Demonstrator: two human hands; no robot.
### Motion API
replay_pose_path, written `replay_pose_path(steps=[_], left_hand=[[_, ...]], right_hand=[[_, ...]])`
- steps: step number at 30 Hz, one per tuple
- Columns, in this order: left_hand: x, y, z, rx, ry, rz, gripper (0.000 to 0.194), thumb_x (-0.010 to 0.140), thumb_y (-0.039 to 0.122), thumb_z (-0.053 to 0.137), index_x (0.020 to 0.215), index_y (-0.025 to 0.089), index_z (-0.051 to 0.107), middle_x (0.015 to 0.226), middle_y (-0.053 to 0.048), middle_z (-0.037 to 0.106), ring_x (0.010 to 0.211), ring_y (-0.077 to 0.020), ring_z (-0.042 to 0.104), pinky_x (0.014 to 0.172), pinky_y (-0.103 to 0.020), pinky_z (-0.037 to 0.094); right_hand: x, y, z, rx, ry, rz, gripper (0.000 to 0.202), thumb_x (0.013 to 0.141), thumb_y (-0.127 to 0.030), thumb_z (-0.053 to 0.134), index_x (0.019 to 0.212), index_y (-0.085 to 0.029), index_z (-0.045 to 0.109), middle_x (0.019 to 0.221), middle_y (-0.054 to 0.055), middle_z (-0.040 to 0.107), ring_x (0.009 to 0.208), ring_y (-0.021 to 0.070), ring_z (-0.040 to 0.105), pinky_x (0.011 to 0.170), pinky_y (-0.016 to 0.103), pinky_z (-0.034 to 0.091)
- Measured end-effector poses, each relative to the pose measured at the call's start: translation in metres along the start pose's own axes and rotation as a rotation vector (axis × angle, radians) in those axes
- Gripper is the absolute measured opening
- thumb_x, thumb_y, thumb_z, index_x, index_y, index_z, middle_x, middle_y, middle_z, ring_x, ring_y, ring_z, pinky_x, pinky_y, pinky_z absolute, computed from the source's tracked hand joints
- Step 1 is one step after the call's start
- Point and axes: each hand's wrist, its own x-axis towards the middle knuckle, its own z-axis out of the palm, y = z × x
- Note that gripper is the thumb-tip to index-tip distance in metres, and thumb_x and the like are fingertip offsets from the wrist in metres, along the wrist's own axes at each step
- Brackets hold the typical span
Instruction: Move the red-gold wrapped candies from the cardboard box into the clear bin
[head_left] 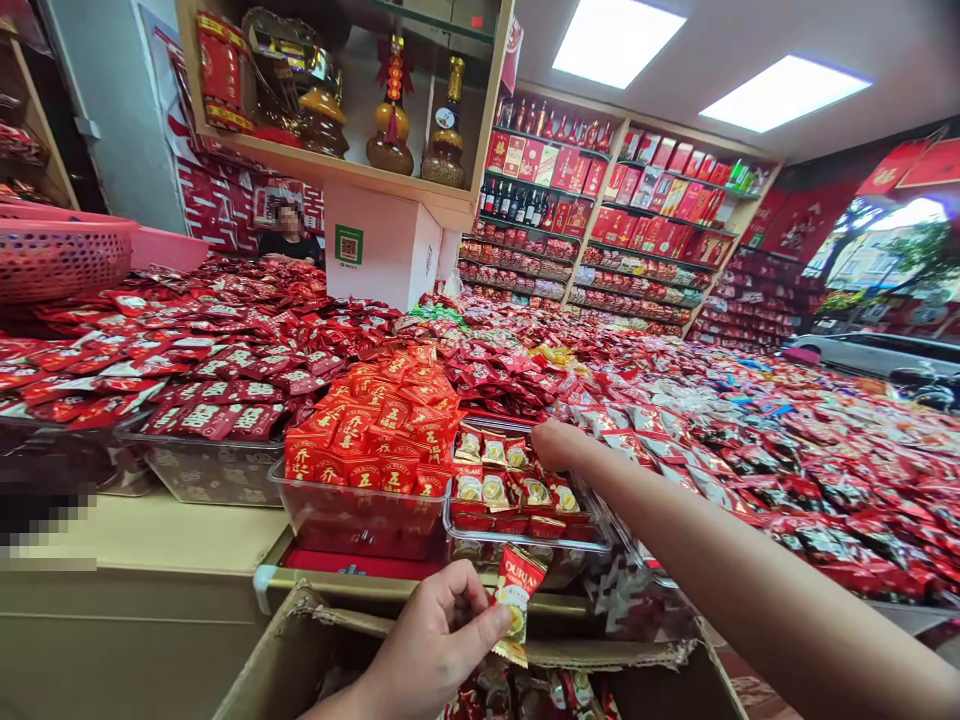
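Note:
My left hand (442, 635) pinches a small red and gold wrapped durian candy (516, 605) between thumb and fingers, upright above an open cardboard box (262, 650). More wrapped candies (570, 690) lie inside that box. Stretched forward, my right hand (556, 446) is at the right side of a clear plastic bin (532, 545); its fingers are hidden. Rows of matching durian candies (493, 490) fill this bin. Just left of it, a second clear bin (360, 515) is heaped with bright orange-red packets (375, 425).
Piles of red packets (240, 375) cover the counter to the left, and mixed wrapped sweets (810, 460) spread to the right. Pink baskets (64, 260) stand at far left. Behind are a bottle cabinet (352, 178), stocked shelves (592, 220) and a seated person (289, 240).

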Motion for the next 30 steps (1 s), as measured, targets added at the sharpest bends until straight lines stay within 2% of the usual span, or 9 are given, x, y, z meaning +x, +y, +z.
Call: replay_pose_path(steps=[8,16,22,26,30], left_hand=[[0.001,-0.001,0.000,0.017,-0.047,-0.011,0.025,0.073,0.034,0.056,0.063,0.018,0.040,0.056,0.006,0.040,0.051,-0.0082,0.033,0.048,-0.020,0.027],[0.001,-0.002,0.000,0.036,-0.049,0.002,0.024,0.074,0.033,0.055,0.063,0.017,0.040,0.054,0.007,0.037,0.049,-0.0074,0.030,0.046,-0.019,0.025],[0.003,-0.004,-0.001,0.041,-0.031,0.013,0.024,0.073,0.032,0.057,0.063,0.017,0.042,0.055,0.007,0.041,0.051,-0.0074,0.035,0.048,-0.019,0.029],[0.003,-0.004,0.000,-0.002,-0.035,-0.012,0.026,0.073,0.035,0.058,0.063,0.017,0.042,0.054,0.007,0.043,0.049,-0.0073,0.041,0.047,-0.018,0.033],[0.003,-0.001,0.001,-0.115,-0.023,-0.070,0.030,0.070,0.039,0.061,0.062,0.017,0.041,0.053,0.007,0.045,0.048,-0.0080,0.049,0.046,-0.019,0.040]], right_hand=[[-0.017,-0.008,-0.018,-0.068,-0.090,-0.077,0.018,0.080,-0.028,0.053,0.087,-0.013,0.059,0.090,0.004,0.061,0.083,0.0152,0.057,0.073,0.033,0.047],[-0.001,-0.007,-0.007,-0.027,0.031,-0.137,0.026,0.081,-0.031,0.051,0.101,-0.015,0.055,0.099,0.006,0.059,0.089,0.0168,0.056,0.075,0.035,0.046],[0.002,-0.010,0.002,-0.008,0.046,-0.101,0.023,0.083,-0.030,0.049,0.099,-0.015,0.055,0.101,0.006,0.057,0.090,0.0173,0.055,0.078,0.037,0.045],[0.002,-0.009,0.000,0.022,0.032,-0.068,0.023,0.083,-0.030,0.049,0.099,-0.015,0.055,0.102,0.006,0.057,0.090,0.0171,0.055,0.077,0.037,0.045],[-0.004,-0.006,-0.007,0.082,0.035,-0.055,0.020,0.080,-0.029,0.053,0.091,-0.013,0.058,0.093,0.005,0.060,0.085,0.0163,0.057,0.075,0.036,0.046]])
